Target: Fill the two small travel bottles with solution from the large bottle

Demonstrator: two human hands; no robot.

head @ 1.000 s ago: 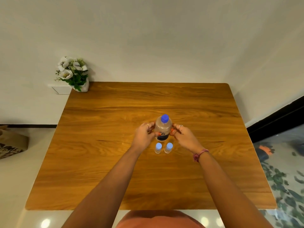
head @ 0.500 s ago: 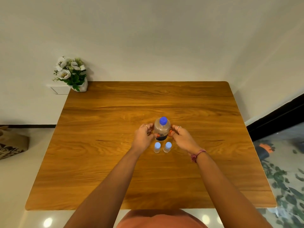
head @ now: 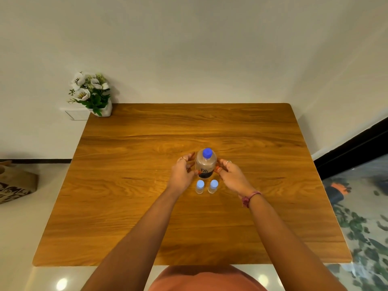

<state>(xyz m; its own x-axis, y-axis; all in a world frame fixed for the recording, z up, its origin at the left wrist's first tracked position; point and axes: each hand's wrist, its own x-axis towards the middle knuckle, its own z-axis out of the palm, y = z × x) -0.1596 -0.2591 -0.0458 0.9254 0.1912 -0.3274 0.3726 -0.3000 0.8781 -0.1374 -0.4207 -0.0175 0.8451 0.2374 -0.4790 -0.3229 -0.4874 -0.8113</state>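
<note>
A large clear bottle (head: 206,164) with a blue cap and a dark label stands upright near the middle of the wooden table (head: 130,206). Two small clear travel bottles, the left one (head: 199,186) and the right one (head: 213,186), both blue-capped, stand side by side just in front of it. My left hand (head: 182,173) is at the large bottle's left side, fingers spread and slightly off it, thumb tip at the label. My right hand (head: 232,175) flanks the right side, with its thumb tip at the label and its fingers loosely curved.
A white pot of white flowers (head: 92,95) stands at the table's far left corner against the wall. A brown paper bag (head: 14,181) sits on the floor to the left. The floor at the right has a leaf-patterned covering (head: 361,217).
Both hands have loosened from the large bottle, the left fingers spreading away from its side. The bottle stays upright in the same spot.
</note>
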